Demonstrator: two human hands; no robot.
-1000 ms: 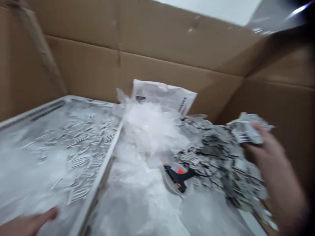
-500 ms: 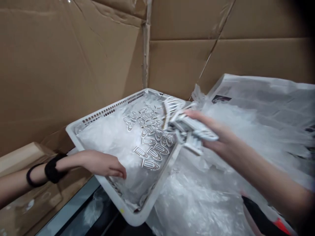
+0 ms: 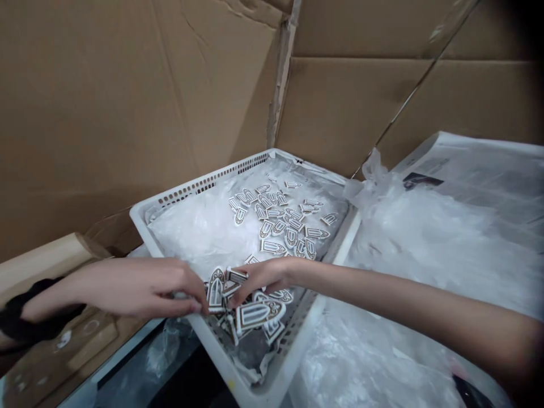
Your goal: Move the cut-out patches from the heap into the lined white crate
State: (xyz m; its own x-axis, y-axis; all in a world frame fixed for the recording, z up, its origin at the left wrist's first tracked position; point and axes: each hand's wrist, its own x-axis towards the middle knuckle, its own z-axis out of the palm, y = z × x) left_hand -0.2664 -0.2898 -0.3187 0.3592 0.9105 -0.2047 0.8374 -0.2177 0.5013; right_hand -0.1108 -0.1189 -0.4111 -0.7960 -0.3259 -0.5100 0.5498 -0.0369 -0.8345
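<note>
White plastic basket (image 3: pixel 143 228), perforated sides, lined with clear plastic sheet (image 3: pixel 199 226). Small arch-shaped pieces (image 3: pixel 266 228), pale with brown edging, lie scattered in it from near the far corner down along the right edge. A denser bunch (image 3: pixel 259 313) sits towards the near corner, some pieces tilted over others. Right hand (image 3: pixel 267 276) reaches in across the right edge, fingers curled over this bunch; from where I stand, cannot tell whether it clasps the pieces or has let go. Left hand (image 3: pixel 157 288), black band (image 3: pixel 36 311) at the wrist, crosses the left edge; its fingertips are at the bunch, beside one upturned arch (image 3: pixel 216 290). Pinch or mere contact: cannot tell. Cardboard (image 3: pixel 106 102) stands behind the basket; crumpled plastic (image 3: pixel 361 351) lies just beyond the right edge, printed paper (image 3: pixel 480 181) farther right.
</note>
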